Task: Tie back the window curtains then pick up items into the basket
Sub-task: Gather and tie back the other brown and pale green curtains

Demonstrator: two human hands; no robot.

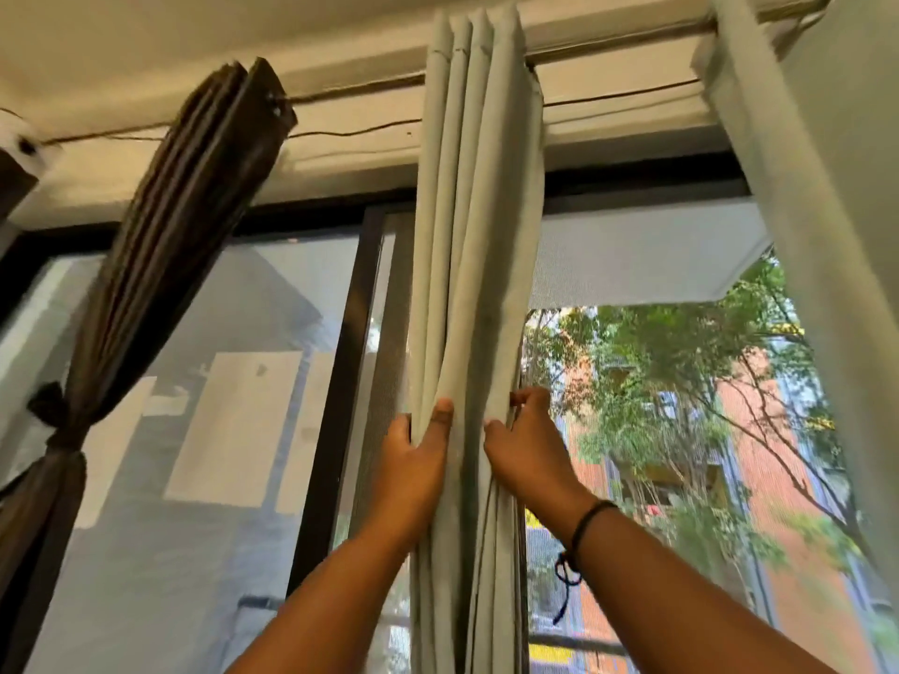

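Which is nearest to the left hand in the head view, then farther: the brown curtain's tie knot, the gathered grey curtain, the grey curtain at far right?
1. Gathered grey curtain, centre: the left hand grips it.
2. Brown curtain's tie knot, far left.
3. Grey curtain at far right.

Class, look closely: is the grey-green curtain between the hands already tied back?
No: both hands only gather the grey-green curtain; no tie circles it.

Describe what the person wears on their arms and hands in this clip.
Both forearms are bare, with no sleeves in view. The right wrist carries a thin black cord bracelet, with a loose dark end dangling below it. The left hand shows no rings, watch or glove.
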